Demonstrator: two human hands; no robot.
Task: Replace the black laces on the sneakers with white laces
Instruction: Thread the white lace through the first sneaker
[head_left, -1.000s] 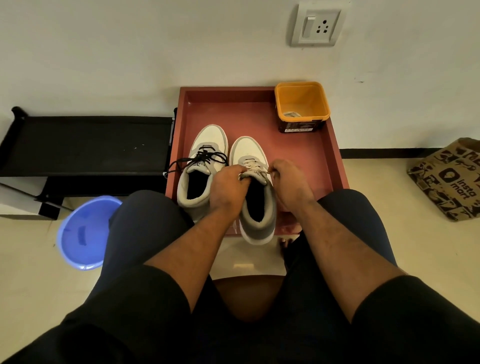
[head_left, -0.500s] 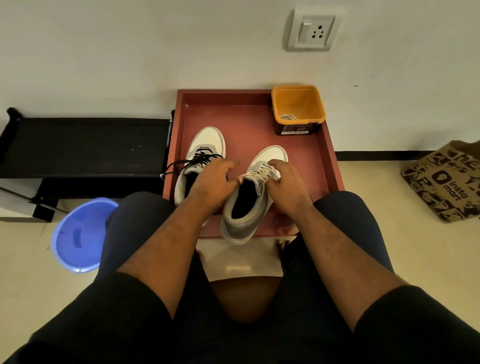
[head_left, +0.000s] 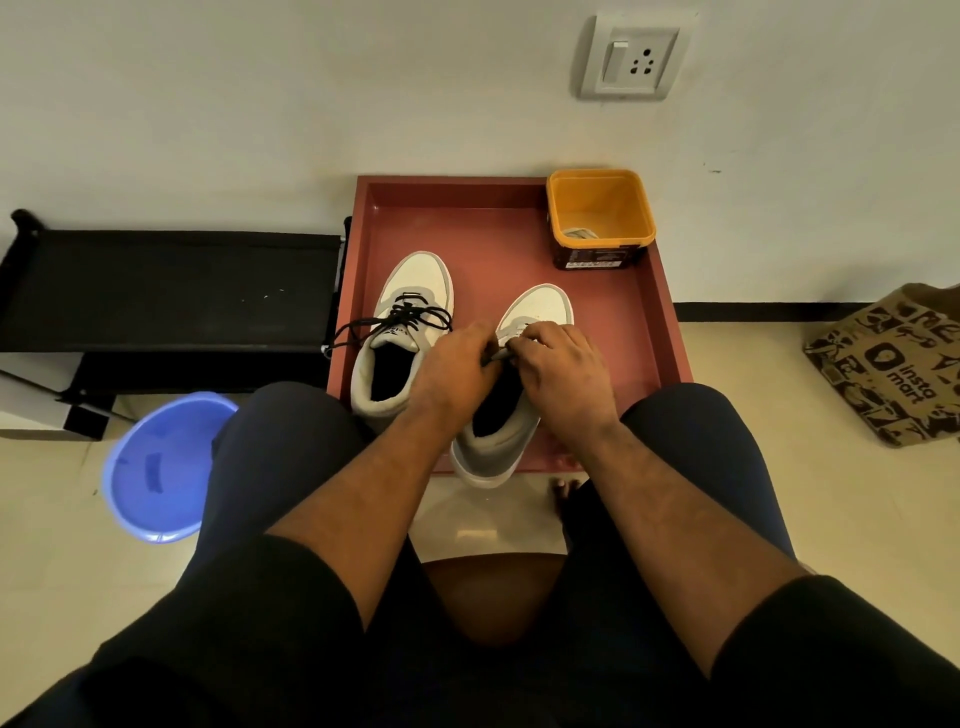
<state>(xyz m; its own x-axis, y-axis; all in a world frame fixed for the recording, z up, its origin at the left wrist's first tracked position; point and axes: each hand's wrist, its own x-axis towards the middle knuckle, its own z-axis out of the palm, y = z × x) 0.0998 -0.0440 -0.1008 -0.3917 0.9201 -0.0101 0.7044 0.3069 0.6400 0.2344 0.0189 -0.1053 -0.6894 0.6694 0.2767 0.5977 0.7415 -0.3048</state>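
Fingers (head_left: 524, 347) of both hands are pinching a dark lace (head_left: 500, 355) at the right sneaker (head_left: 537, 312) tongue, on the red tray (head_left: 660, 332).

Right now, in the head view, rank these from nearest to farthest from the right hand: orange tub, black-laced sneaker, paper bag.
From the right hand:
1. Black-laced sneaker, to its left on the tray.
2. Orange tub, in the tray's far right corner.
3. Paper bag, on the floor at far right.

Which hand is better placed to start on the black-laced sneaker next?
Left. The left hand sits right beside the black-laced sneaker; the right hand lies on the other sneaker's far side.
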